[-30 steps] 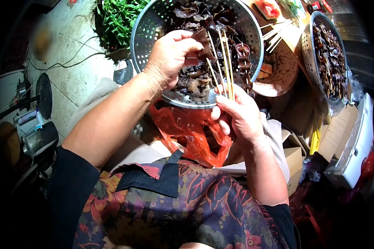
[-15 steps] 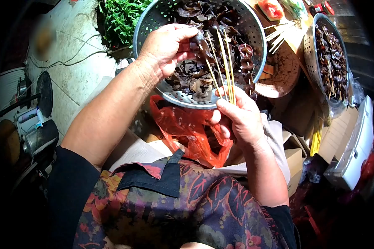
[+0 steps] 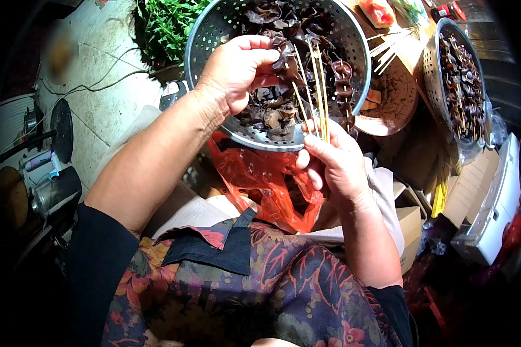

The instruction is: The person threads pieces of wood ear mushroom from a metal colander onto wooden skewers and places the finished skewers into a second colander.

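Observation:
My left hand (image 3: 233, 72) pinches a dark wood ear mushroom (image 3: 285, 56) between thumb and fingers, over the metal colander (image 3: 198, 43). Several thin bamboo skewers (image 3: 322, 95) fan upward out of my right hand (image 3: 338, 165), which is closed around their lower ends near the colander's front rim. One skewer's upper end lies just below the pinched mushroom. Loose wood ear pieces (image 3: 278, 118) fill much of the colander. Along its right inner side rests a skewer threaded with folded wood ear (image 3: 343, 89).
A second colander (image 3: 431, 72) at the right holds many threaded skewers. Spare bamboo sticks (image 3: 388, 51) lie beside a brown-stained bowl (image 3: 396, 113). Below the main colander hangs a red plastic bag (image 3: 260, 179). Leafy greens (image 3: 168, 32) sit upper left; a white foam box (image 3: 495, 202) stands lower right.
My left hand has shifted slightly right, its thumb now lower on the mushroom. The skewers have tilted a little; my right hand stays nearly in place.

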The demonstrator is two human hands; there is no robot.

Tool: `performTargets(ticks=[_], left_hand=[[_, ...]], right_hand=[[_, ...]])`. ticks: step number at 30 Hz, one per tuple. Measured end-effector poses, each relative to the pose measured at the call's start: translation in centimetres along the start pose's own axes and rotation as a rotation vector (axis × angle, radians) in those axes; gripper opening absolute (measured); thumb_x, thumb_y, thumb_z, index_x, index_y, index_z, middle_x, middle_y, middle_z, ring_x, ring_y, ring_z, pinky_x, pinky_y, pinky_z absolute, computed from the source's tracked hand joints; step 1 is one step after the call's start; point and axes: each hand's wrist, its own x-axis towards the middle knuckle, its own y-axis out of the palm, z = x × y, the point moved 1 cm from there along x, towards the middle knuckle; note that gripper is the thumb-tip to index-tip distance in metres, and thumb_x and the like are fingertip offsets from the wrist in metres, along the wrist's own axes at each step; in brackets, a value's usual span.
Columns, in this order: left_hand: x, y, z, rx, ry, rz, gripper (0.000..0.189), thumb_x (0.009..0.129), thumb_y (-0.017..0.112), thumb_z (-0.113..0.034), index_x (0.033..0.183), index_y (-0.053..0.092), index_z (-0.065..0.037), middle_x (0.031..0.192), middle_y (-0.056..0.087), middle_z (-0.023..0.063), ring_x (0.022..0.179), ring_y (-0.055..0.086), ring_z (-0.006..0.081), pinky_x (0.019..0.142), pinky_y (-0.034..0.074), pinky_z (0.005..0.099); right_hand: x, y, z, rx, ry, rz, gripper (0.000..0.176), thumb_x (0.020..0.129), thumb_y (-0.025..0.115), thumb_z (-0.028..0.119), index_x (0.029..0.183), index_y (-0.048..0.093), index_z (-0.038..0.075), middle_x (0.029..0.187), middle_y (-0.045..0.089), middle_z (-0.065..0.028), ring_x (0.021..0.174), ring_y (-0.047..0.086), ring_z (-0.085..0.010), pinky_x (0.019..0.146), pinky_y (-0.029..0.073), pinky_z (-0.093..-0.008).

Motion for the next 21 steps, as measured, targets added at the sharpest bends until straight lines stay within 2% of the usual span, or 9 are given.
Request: performTargets(ticks=[2, 11, 14, 18, 20, 21], left_hand=[[-0.4, 0.4, -0.4, 0.118, 0.088, -0.063, 0.016, 0.085, 0.057, -0.007, 0.101, 0.055, -0.005, 0.087, 0.063, 0.0050, 0.075, 0.063, 0.0127, 0.065, 0.055, 0.0276], [-1.3, 0.9, -1.1, 0.228, 0.055, 0.038, 0.023, 0.081, 0.060, -0.006, 0.103, 0.054, -0.005, 0.088, 0.062, 0.0047, 0.077, 0.061, 0.0136, 0.068, 0.053, 0.0301], [-1.4, 1.1, -0.9, 0.240, 0.036, -0.017, 0.024, 0.081, 0.060, -0.007, 0.105, 0.054, -0.004, 0.089, 0.062, 0.0050, 0.080, 0.061, 0.0137, 0.070, 0.052, 0.0305], [-0.9, 0.4, -0.6, 0.233, 0.008, 0.040, 0.025, 0.081, 0.060, -0.008, 0.105, 0.054, -0.004, 0.090, 0.062, 0.0049, 0.081, 0.061, 0.0141, 0.071, 0.053, 0.0312], [-0.4, 0.0, -0.3, 0.083, -0.115, 0.048, 0.022, 0.082, 0.059, -0.011, 0.104, 0.056, -0.005, 0.089, 0.061, 0.0043, 0.080, 0.061, 0.0145, 0.073, 0.053, 0.0323], [-0.4, 0.1, -0.3, 0.061, -0.118, 0.025, 0.016, 0.085, 0.057, -0.013, 0.100, 0.056, -0.006, 0.088, 0.062, 0.0033, 0.080, 0.061, 0.0147, 0.075, 0.053, 0.0337]], right_hand=[[0.0, 0.0, 0.0, 0.012, -0.001, 0.004, 0.019, 0.086, 0.052, 0.009, 0.103, 0.047, 0.004, 0.063, 0.059, -0.0085, 0.036, 0.045, -0.0095, 0.033, 0.034, -0.0189], [0.0, 0.0, -0.1, -0.014, -0.007, 0.014, 0.019, 0.085, 0.052, 0.008, 0.103, 0.047, 0.005, 0.062, 0.059, -0.0089, 0.035, 0.044, -0.0094, 0.032, 0.034, -0.0190], [0.2, 0.0, -0.1, -0.025, -0.013, 0.007, 0.018, 0.086, 0.052, 0.009, 0.103, 0.047, 0.005, 0.062, 0.059, -0.0090, 0.036, 0.044, -0.0096, 0.033, 0.034, -0.0192], [0.4, -0.1, -0.1, -0.025, -0.028, 0.002, 0.018, 0.086, 0.053, 0.010, 0.102, 0.047, 0.005, 0.063, 0.060, -0.0088, 0.036, 0.046, -0.0099, 0.033, 0.035, -0.0192], [0.4, -0.1, -0.1, -0.012, -0.024, 0.003, 0.018, 0.086, 0.053, 0.011, 0.102, 0.048, 0.005, 0.064, 0.060, -0.0086, 0.037, 0.047, -0.0099, 0.034, 0.035, -0.0190], [0.5, -0.1, -0.2, 0.000, -0.014, -0.013, 0.017, 0.087, 0.054, 0.013, 0.101, 0.049, 0.005, 0.064, 0.060, -0.0083, 0.038, 0.048, -0.0099, 0.034, 0.036, -0.0186]])
